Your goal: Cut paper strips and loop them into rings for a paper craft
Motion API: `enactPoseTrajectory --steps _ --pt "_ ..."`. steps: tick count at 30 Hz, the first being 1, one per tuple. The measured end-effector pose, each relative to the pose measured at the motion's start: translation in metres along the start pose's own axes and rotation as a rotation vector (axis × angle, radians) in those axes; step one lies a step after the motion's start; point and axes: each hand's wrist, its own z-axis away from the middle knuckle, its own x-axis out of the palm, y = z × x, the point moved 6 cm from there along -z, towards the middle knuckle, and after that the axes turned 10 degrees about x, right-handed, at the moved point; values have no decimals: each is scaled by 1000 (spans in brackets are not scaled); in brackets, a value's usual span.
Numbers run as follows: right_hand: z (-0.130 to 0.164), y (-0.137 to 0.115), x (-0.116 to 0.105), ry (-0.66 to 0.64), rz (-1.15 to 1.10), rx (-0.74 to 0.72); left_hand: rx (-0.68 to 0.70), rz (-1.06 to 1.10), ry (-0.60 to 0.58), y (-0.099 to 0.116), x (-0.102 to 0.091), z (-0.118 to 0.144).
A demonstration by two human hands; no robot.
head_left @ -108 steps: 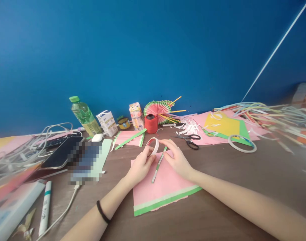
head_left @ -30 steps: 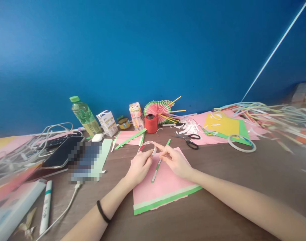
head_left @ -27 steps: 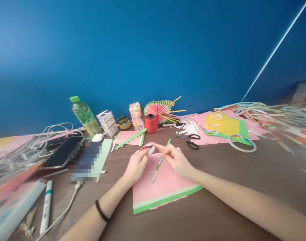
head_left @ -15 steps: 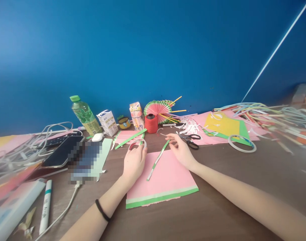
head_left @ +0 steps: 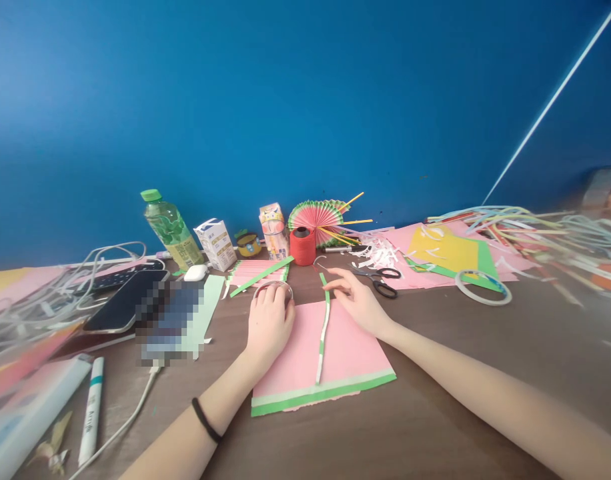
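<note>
The folded paper strip (head_left: 324, 333) lay lengthwise on the pink sheet (head_left: 295, 363), its far end pinched between the fingers of our right hand (head_left: 358, 300). We judged it light and limp, apt to bend or crease, so best taken near an end with a gentle pinch. Left of the strip, our left hand (head_left: 268, 323) rested on the bench (head_left: 485, 373), fingers curled over the tape roll (head_left: 271, 287) and holding it down. Beyond the strip stood a red thread spool (head_left: 301, 246); to its right lay black scissors (head_left: 380, 280).
</note>
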Motion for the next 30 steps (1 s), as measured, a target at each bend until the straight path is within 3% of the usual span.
enactPoseTrajectory --steps 4,10,18,21,26,30 --pt "3 -13 4 -50 -186 -34 31 184 26 4 -4 -2" --pt "14 -27 14 -146 -87 -91 -95 780 -92 13 5 -2" --pt "12 -26 16 -160 -60 -94 -277 1040 -169 13 18 3" --pt "8 -26 10 -87 0 -103 -375 1173 -180 12 26 6" --pt "5 -33 -11 194 98 -131 -599 1276 -143 2 33 10" --pt "9 -40 -10 171 -44 -171 -657 1332 -120 -1 33 9"
